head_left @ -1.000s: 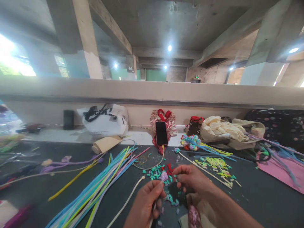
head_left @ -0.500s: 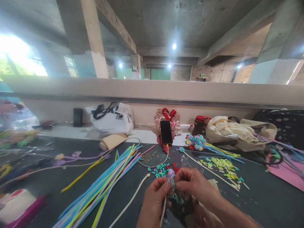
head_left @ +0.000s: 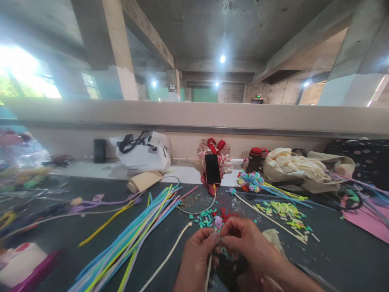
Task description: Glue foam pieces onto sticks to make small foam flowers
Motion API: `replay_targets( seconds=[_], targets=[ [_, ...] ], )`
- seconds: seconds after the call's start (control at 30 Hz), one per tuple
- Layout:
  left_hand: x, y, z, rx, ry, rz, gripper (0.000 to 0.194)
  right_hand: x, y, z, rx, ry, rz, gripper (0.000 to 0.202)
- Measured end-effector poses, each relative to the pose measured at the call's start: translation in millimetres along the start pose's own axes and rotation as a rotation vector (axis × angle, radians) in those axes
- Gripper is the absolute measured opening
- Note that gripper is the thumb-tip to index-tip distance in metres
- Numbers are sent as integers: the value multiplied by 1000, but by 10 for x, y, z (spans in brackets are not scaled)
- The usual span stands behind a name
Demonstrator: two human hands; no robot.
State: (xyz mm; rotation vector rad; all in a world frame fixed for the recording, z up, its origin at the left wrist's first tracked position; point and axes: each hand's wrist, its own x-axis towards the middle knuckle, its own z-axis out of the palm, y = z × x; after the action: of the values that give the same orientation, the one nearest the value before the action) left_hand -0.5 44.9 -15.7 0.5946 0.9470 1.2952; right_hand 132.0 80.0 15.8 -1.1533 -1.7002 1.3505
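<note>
A small lilac flower (head_left: 218, 222) rises from between my fingertips at the lower middle. My left hand (head_left: 199, 257) pinches its base, with a white cord (head_left: 208, 272) running down from the fingers. Close against it, my right hand (head_left: 247, 243) is closed at the same spot, its thumb and forefinger at the flower's base; a green bit shows between the fingertips. Teal pieces (head_left: 206, 218) and red pieces (head_left: 225, 214) lie just beyond the hands.
Long coloured stems (head_left: 130, 239) lie at left, beside a white cord (head_left: 170, 253). A phone (head_left: 212, 169) leans on a patterned bag (head_left: 225, 156). Yellow-green pieces (head_left: 284, 211), finished flowers (head_left: 251, 181) and a red-lidded bottle (head_left: 254, 160) are at right.
My right hand has shifted slightly, its fingertips nearer my left fingers. The lilac flower has moved a little left and down.
</note>
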Motion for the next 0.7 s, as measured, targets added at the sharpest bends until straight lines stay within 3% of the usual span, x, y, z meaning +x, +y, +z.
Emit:
replay_targets(
  seconds=[0.17,0.3,0.47,0.7],
  targets=[
    [12,84,-34,-93,44,-27,21,48,11,-158,-63,-7,-55,11],
    [6,123,-40,-117,41,-34,21,78,34,-219,-186,-6,-204,21],
    [-27,101,-15,-181,-21,-122,21,71,76,-165,-277,73,-180,13],
    [-44,41,56,-274,-66,-238,21,-58,15,22,-80,35,-215,3]
  ],
)
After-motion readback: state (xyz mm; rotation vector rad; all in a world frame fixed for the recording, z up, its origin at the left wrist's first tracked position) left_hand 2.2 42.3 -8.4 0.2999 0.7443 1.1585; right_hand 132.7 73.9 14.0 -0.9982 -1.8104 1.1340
